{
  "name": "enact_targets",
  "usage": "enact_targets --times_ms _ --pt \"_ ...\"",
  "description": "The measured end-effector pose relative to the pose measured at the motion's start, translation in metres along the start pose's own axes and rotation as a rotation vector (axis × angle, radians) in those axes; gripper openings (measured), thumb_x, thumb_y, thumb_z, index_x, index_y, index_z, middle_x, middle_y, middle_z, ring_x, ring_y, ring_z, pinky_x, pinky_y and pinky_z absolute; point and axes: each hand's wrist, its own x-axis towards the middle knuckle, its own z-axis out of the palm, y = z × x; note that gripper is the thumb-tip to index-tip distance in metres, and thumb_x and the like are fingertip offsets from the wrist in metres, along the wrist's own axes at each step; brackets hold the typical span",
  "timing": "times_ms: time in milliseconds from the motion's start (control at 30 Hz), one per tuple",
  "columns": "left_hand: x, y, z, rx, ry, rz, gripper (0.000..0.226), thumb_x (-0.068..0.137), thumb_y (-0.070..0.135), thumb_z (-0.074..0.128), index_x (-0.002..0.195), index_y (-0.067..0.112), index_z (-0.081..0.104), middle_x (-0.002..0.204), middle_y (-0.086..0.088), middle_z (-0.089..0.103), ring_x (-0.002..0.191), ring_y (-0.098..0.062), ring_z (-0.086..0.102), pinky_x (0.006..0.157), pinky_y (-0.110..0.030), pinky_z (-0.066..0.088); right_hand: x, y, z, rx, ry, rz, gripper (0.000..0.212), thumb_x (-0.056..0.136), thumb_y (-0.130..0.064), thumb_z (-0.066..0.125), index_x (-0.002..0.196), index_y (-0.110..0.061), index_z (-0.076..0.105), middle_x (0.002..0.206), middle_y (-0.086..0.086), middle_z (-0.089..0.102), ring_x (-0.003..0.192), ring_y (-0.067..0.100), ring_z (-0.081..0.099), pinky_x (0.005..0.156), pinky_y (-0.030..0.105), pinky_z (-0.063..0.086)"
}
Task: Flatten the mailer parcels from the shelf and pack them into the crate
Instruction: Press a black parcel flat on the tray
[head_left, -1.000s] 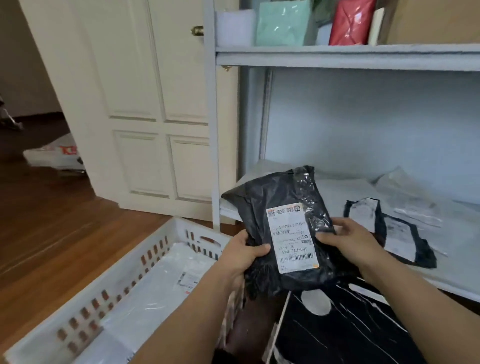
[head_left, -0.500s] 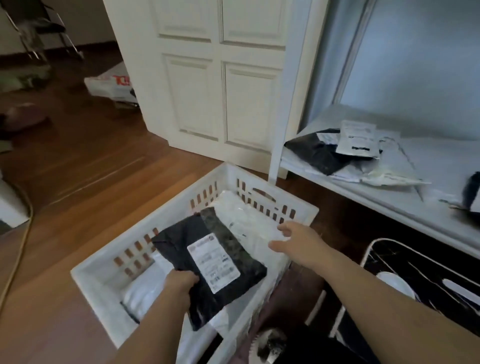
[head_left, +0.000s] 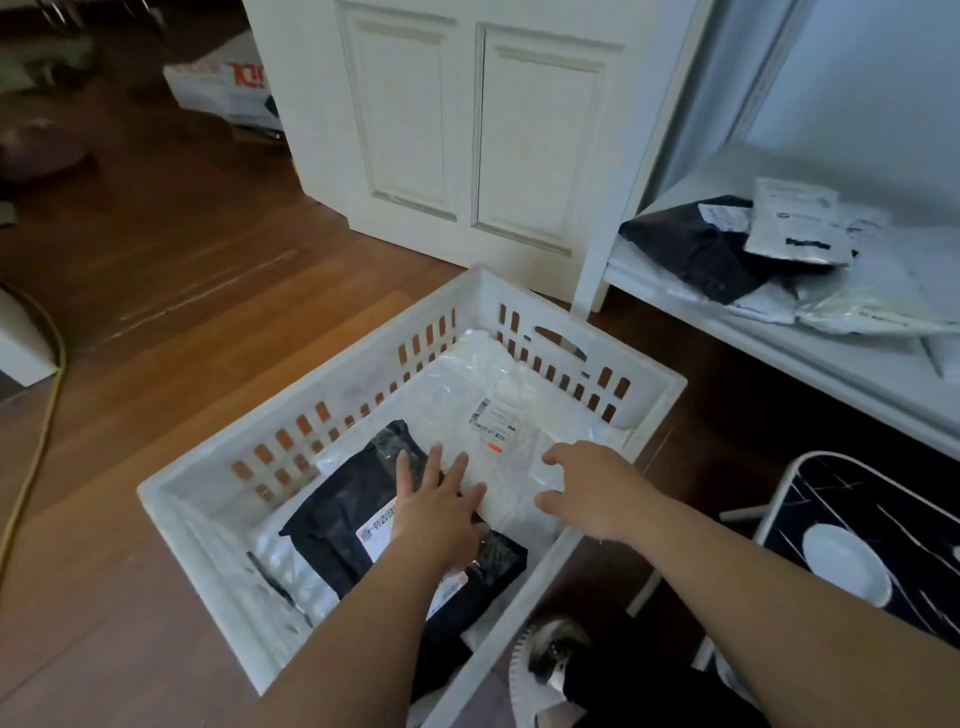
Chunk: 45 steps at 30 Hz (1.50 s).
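A white slotted crate (head_left: 363, 374) stands on the wooden floor. Inside it lies a black mailer parcel (head_left: 343, 509) with a white label, on top of white mailers (head_left: 498, 395). My left hand (head_left: 436, 509) presses flat on the black parcel with straight, spread fingers. My right hand (head_left: 587, 483) hovers over the white mailer at the crate's right side, fingers loosely curled and holding nothing. On the low white shelf (head_left: 810, 364) to the right lie a black mailer (head_left: 691, 249) and several white and silver ones (head_left: 795, 223).
A white panelled door (head_left: 467, 130) stands behind the crate. A black marble-pattern side table (head_left: 872, 525) with a white dish (head_left: 847, 561) sits at the lower right. A yellow cable (head_left: 47, 384) runs along the floor on the left, and a white bag (head_left: 223, 88) lies beyond.
The black parcel went from both hands in front of the shelf down into the crate. My left hand let go of its edge and now presses on top; my right hand has moved over the crate.
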Motion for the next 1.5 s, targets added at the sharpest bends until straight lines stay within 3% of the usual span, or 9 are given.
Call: enact_targets --times_ms 200,400,500,567,767,967,1200,1367,1500 --pt "0.004 -0.008 0.029 -0.153 -0.35 -0.267 0.072 0.095 0.056 0.034 0.153 0.027 0.004 0.161 -0.004 -0.005 0.147 -0.031 -0.012 0.105 -0.075 0.009 0.006 0.01 0.002 -0.012 0.012 0.013 0.057 0.094 -0.04 0.055 0.145 -0.023 0.036 0.148 0.001 0.039 0.134 0.02 0.04 0.106 0.031 0.035" --pt "-0.009 -0.001 0.025 -0.277 -0.05 -0.31 0.078 0.094 0.064 0.023 0.141 0.031 -0.029 0.146 0.0 -0.047 0.139 -0.032 -0.035 0.104 -0.076 0.005 0.007 0.011 0.005 0.042 0.064 0.012 0.053 0.094 -0.039 0.056 0.142 -0.024 0.04 0.145 0.0 0.043 0.13 0.019 0.045 0.104 0.03 0.038" --pt "-0.011 0.006 0.03 -0.445 -0.228 -0.339 0.085 0.091 0.066 0.035 0.15 0.032 -0.016 0.153 -0.003 -0.035 0.142 -0.037 -0.027 0.107 -0.072 0.013 -0.001 0.013 -0.001 0.111 0.102 0.004 0.051 0.094 -0.037 0.057 0.141 -0.024 0.043 0.143 0.001 0.045 0.128 0.018 0.047 0.103 0.029 0.039" --pt "-0.008 0.01 0.023 -0.402 -0.291 -0.278 0.084 0.093 0.056 0.043 0.153 0.029 -0.008 0.157 -0.003 -0.028 0.144 -0.039 -0.018 0.11 -0.068 0.017 -0.01 0.02 -0.008 0.138 0.126 0.009 0.049 0.094 -0.036 0.057 0.139 -0.023 0.045 0.142 0.001 0.046 0.128 0.018 0.047 0.104 0.03 0.039" --pt "0.003 0.054 -0.079 -0.308 0.039 -0.021 0.071 0.098 0.045 0.043 0.154 0.018 0.008 0.161 -0.006 -0.008 0.147 -0.029 0.014 0.113 -0.048 0.031 -0.059 0.081 -0.039 0.207 0.264 0.119 0.034 0.093 -0.032 0.057 0.123 -0.015 0.059 0.122 0.004 0.057 0.115 0.022 0.053 0.096 0.031 0.044" --pt "-0.014 0.162 -0.201 -0.337 0.24 0.339 0.055 0.097 0.042 0.048 0.145 0.017 0.039 0.146 -0.005 0.045 0.131 -0.021 0.045 0.106 -0.033 0.036 -0.148 0.182 -0.066 0.198 0.404 0.354 0.032 0.092 -0.032 0.058 0.117 -0.012 0.063 0.117 0.009 0.062 0.106 0.024 0.057 0.09 0.032 0.046" --pt "-0.031 0.311 -0.255 -0.586 0.203 0.538 0.05 0.091 0.035 0.061 0.135 0.013 0.052 0.139 -0.002 0.053 0.128 -0.016 0.048 0.106 -0.024 0.031 -0.251 0.308 -0.071 0.369 0.618 0.653 0.036 0.094 -0.032 0.059 0.126 -0.016 0.061 0.126 0.001 0.062 0.116 0.018 0.056 0.097 0.027 0.042" --pt "-0.029 0.405 -0.243 -0.789 0.048 0.596 0.037 0.088 0.032 0.065 0.121 0.016 0.063 0.121 -0.004 0.065 0.109 -0.018 0.061 0.102 -0.035 0.046 -0.275 0.368 -0.065 0.419 0.734 0.758 0.032 0.094 -0.031 0.058 0.122 -0.016 0.063 0.122 0.004 0.061 0.111 0.02 0.057 0.091 0.025 0.041" --pt "-0.024 0.47 -0.231 -0.746 0.027 0.722 0.046 0.09 0.032 0.063 0.134 0.023 0.054 0.137 0.004 0.054 0.124 -0.012 0.051 0.105 -0.023 0.035 -0.269 0.409 -0.076 0.478 0.804 0.755 0.034 0.095 -0.03 0.054 0.126 -0.018 0.059 0.127 0.005 0.055 0.113 0.019 0.054 0.093 0.025 0.039"
